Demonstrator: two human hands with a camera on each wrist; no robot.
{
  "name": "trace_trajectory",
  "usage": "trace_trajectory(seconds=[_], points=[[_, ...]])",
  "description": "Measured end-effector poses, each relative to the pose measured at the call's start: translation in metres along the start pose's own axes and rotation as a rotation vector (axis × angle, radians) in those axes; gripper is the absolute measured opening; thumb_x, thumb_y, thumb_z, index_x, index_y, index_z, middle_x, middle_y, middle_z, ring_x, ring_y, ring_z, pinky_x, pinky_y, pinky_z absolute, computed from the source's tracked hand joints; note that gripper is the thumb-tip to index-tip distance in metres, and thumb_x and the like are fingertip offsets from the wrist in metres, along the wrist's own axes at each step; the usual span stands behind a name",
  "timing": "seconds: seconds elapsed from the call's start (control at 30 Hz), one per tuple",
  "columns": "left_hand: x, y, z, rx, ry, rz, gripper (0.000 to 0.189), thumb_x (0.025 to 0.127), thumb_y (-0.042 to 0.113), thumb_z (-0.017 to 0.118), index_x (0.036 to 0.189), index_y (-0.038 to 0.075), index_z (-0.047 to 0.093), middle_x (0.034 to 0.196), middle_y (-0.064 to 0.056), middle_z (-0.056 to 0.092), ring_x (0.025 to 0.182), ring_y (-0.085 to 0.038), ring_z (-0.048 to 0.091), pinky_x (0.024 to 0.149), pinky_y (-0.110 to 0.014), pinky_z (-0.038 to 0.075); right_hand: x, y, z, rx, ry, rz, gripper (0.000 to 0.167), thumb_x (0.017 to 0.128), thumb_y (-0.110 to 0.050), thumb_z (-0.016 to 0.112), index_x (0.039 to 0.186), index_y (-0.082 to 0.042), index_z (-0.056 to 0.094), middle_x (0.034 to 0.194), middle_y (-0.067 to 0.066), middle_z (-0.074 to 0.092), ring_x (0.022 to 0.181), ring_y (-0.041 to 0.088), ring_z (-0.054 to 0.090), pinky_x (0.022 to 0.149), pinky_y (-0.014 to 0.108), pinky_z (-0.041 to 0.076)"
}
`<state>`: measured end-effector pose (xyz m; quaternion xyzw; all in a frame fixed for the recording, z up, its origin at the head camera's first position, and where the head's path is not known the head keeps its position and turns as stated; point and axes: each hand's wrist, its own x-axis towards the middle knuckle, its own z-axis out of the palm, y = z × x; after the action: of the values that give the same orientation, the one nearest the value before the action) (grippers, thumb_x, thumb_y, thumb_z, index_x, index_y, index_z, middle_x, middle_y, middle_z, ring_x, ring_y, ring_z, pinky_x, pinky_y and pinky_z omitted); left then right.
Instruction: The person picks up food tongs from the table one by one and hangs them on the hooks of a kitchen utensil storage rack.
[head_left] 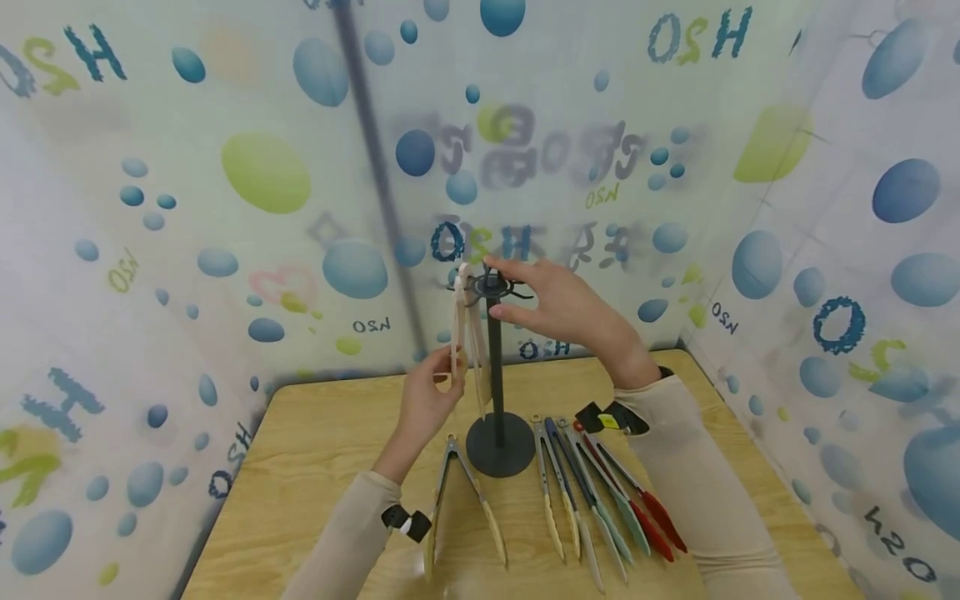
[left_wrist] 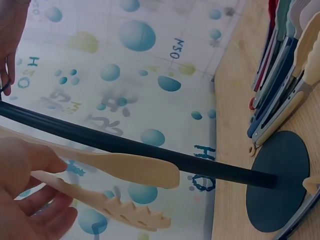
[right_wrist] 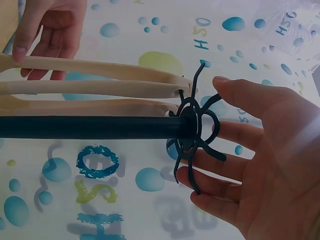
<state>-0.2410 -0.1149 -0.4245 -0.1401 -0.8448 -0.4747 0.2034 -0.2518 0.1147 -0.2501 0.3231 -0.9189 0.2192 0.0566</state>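
A dark utensil stand (head_left: 495,367) rises from a round base, with a ring of hooks (right_wrist: 188,125) at its top. Long beige utensils hang from the hooks on its left side. My left hand (head_left: 432,392) pinches the handle of a beige pasta server (left_wrist: 125,210), whose toothed, slotted head points down. Close beside it hangs a beige spatula (left_wrist: 142,170) with a flat head. Up at the hook ring is my right hand (head_left: 551,300), thumb on one hook and the other fingers round the far side.
On the wooden table (head_left: 322,458), spread tongs (head_left: 452,467) lie left of the base. Several more tongs lie side by side to its right, with cream, teal and red (head_left: 656,525) tips. Patterned curtains enclose the table at the back and sides.
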Motion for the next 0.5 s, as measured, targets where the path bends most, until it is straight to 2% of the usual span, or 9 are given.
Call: trace_trajectory(seconds=[0.2, 0.5], points=[[-0.011, -0.002, -0.007, 0.072, -0.077, -0.002, 0.059, 0.081, -0.001, 0.075, 0.136, -0.001, 0.054, 0.122, -0.022, 0.063, 0.109, -0.037, 0.062, 0.089, -0.052, 0.054, 0.001, 0.001, 0.001, -0.002, 0.006, 0.009, 0.070, 0.096, -0.048, 0.061, 0.157, -0.033, 0.029, 0.151, 0.010, 0.050, 0.139, 0.035, 0.047, 0.110, 0.057, 0.042], [-0.037, -0.022, -0.007, 0.162, -0.177, -0.097, 0.061, 0.084, 0.004, 0.074, 0.139, -0.003, 0.050, 0.122, -0.021, 0.062, 0.110, -0.038, 0.061, 0.091, -0.051, 0.052, 0.001, 0.001, 0.002, 0.002, 0.012, 0.002, 0.071, 0.095, -0.048, 0.061, 0.156, -0.031, 0.030, 0.150, 0.011, 0.051, 0.137, 0.034, 0.049, 0.108, 0.056, 0.044]])
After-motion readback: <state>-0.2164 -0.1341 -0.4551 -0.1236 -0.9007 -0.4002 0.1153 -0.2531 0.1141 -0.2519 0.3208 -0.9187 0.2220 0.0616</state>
